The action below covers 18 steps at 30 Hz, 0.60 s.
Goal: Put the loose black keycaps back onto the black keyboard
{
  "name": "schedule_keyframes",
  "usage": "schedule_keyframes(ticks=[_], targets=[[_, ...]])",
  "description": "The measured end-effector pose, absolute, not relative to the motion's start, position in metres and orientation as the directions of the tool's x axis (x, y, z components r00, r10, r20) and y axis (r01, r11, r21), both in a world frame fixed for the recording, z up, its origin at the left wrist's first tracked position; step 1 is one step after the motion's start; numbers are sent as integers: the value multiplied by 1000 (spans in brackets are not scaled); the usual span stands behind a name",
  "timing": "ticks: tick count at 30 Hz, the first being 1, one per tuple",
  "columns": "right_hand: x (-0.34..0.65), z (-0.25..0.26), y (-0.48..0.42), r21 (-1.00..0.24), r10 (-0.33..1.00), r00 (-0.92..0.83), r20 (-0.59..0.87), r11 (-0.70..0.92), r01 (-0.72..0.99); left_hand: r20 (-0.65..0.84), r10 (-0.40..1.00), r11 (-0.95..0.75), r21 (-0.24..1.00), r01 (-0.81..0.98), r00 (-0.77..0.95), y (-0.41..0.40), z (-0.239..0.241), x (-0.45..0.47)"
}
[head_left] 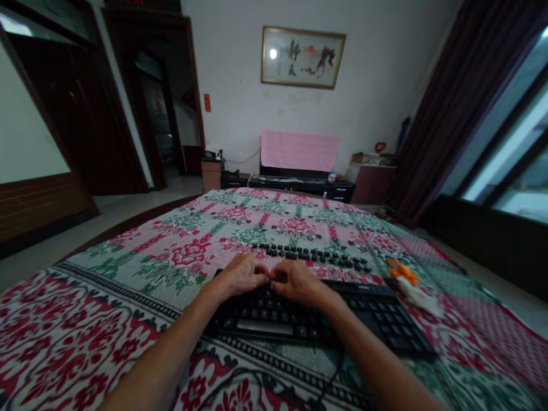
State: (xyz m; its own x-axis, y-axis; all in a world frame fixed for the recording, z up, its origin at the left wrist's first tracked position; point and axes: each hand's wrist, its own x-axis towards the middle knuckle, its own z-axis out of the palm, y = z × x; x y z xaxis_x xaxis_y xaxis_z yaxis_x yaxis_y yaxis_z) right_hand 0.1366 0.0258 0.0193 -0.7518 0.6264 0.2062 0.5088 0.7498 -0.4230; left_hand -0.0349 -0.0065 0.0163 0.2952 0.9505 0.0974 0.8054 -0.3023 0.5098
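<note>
A black keyboard (pixel 265 313) lies on a flowered cloth (pixel 149 285) in front of me. My left hand (pixel 243 275) is over its upper rows, thumb and fingers pinched together. Close beside it, my right hand (pixel 295 279) is also closed, its fingertips almost meeting those of the left. Whatever lies between the fingertips is too small or hidden to name. Beyond the keyboard, several loose black keycaps (pixel 306 256) stand in rows on the cloth. Part of the keyboard's top rows is covered by both hands.
To the keyboard's right lie a crumpled orange cloth (pixel 402 272) and a whitish one (pixel 422 297). A dark cable (pixel 331 379) runs toward me from the keyboard. Past the table stands a low black cabinet (pixel 291 185), with a pink cloth (pixel 299 149) draped above it.
</note>
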Motion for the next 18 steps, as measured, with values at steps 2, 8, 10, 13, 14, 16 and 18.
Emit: schedule_keyframes(ticks=[2,8,10,13,14,16,18], targets=[[137,18,26,-408,618,-757,212,760,506,74,950,-297,518,802,303,-6,15,-34],[140,23,25,-388,613,-764,200,766,513,49,946,-300,514,804,322,-5,12,-32],[140,23,25,-408,630,-758,170,745,528,45,944,-303,500,811,326,-4,12,-32],[139,20,27,-457,646,-744,173,722,520,42,946,-301,486,820,322,-4,11,-32],[139,18,28,-475,649,-740,175,714,514,44,947,-300,484,822,319,-4,12,-32],[140,15,31,-512,659,-733,167,693,507,43,948,-297,485,823,316,-5,11,-32],[140,12,35,-553,669,-728,152,668,498,40,944,-305,493,815,329,-6,11,-32]])
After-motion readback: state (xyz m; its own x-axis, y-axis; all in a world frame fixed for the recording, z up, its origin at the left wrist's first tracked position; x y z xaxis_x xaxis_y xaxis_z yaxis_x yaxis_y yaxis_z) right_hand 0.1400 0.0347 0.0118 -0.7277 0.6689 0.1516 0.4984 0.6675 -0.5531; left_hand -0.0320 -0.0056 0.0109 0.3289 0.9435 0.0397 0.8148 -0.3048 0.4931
